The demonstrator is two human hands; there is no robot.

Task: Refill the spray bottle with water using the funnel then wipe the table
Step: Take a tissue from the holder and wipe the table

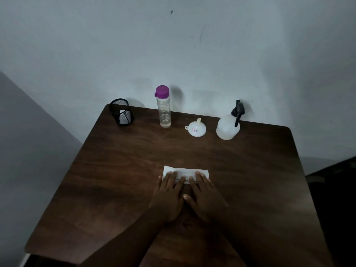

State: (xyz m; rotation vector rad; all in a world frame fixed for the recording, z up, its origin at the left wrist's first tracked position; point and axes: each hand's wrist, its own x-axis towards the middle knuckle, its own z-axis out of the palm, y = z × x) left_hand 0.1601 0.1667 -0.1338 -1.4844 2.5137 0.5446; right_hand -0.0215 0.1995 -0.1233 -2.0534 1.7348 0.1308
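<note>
Resting flat with straight fingers, the left hand [169,195] and the right hand [204,197] lie side by side on the near edge of a folded white tissue [185,171], gripping nothing, mid-way across the dark, smooth wood-grain table [115,170]. Farther back, along the wall edge, four things stand apart in a row: a black mesh cup [121,115] at left, a tall clear water bottle [164,112] with a purple cap, a white plastic funnel [195,128] set mouth-down, spout up, and the rounded translucent spray bottle [227,127] with its black trigger head.
</note>
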